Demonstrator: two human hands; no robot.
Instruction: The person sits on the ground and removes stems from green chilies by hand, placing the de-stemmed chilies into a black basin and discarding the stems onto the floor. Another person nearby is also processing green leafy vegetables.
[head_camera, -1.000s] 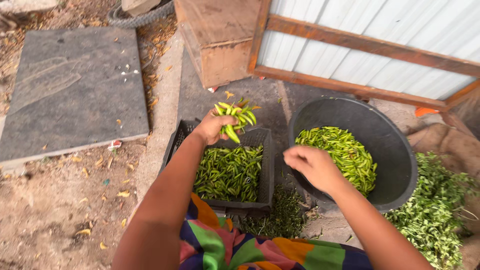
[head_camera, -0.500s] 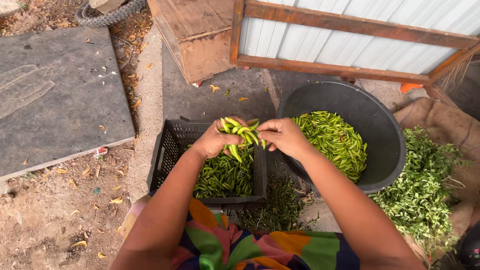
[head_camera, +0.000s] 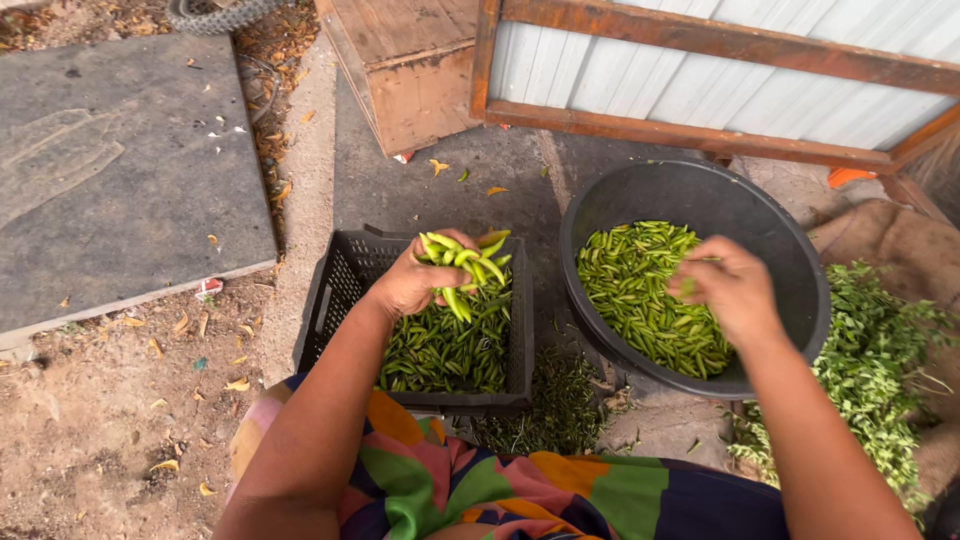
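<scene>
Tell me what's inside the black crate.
The black crate holds a layer of green chillies. The left hand, gripping a bunch of chillies, covers part of them, and the crate's bottom is hidden.

We see bare concrete ground (head_camera: 440, 195). On it, below the chilli-holding left hand (head_camera: 415, 280), sits a black crate (head_camera: 335, 300). Right of that grip rests a black tub (head_camera: 790, 260).

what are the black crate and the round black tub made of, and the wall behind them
The black crate looks like moulded plastic: matte, with a lattice of small openings in its walls. The round black tub seems to be plastic or rubber, smooth and dull, with a thick rolled rim. The wall looks like pale corrugated sheet metal in a rusty frame.
</scene>
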